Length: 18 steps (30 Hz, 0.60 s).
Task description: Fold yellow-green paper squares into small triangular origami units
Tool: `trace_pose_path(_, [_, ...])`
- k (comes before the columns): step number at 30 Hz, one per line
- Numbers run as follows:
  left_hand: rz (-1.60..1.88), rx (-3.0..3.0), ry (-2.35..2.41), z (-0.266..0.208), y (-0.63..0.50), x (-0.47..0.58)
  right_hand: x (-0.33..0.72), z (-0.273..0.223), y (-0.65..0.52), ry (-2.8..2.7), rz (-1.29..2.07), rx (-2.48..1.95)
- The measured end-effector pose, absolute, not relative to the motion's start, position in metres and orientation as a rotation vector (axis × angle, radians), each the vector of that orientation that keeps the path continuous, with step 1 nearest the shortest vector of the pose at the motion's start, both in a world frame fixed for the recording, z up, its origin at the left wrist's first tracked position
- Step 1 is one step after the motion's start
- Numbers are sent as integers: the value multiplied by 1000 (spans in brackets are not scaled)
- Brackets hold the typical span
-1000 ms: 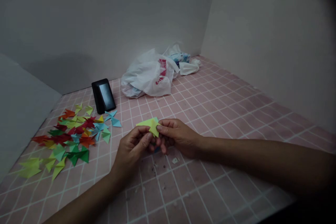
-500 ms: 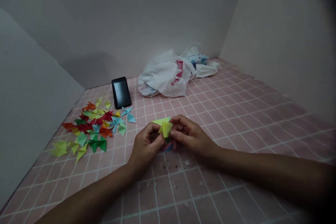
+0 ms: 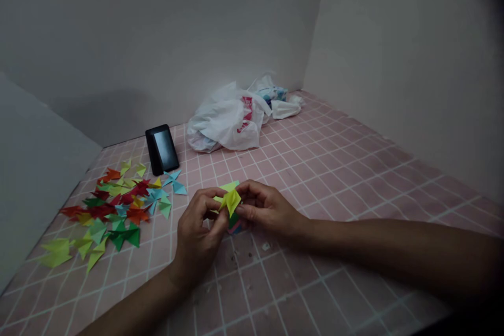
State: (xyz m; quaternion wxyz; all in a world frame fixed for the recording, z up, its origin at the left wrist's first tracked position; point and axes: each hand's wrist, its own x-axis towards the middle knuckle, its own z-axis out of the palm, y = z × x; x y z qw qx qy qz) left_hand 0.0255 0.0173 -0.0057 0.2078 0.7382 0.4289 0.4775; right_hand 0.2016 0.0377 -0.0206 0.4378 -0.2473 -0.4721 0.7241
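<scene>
A folded yellow piece of origami paper is pinched between my two hands, over the checked surface. My left hand grips its left side with thumb and fingers. On the right side, my right hand closes on the paper's edge with thumb and forefinger. Beneath it lies a small stack of coloured paper showing light green, green, pink and blue, partly hidden by the hands.
Several folded paper pieces in red, orange, yellow, green and blue spread across the left. A black phone leans upright behind them. White plastic bags sit by the back wall. Small scraps dot the pink checked cloth.
My view has turned right, so everything sits further left. The yellow paper has been tilted between my fingers, and its folded points now show more plainly.
</scene>
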Motion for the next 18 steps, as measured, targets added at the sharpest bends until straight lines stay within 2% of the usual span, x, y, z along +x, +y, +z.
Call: trace_pose_path(18, [1312,2313,1085,1,16,28,202,-16,38,-1190,1790,-622])
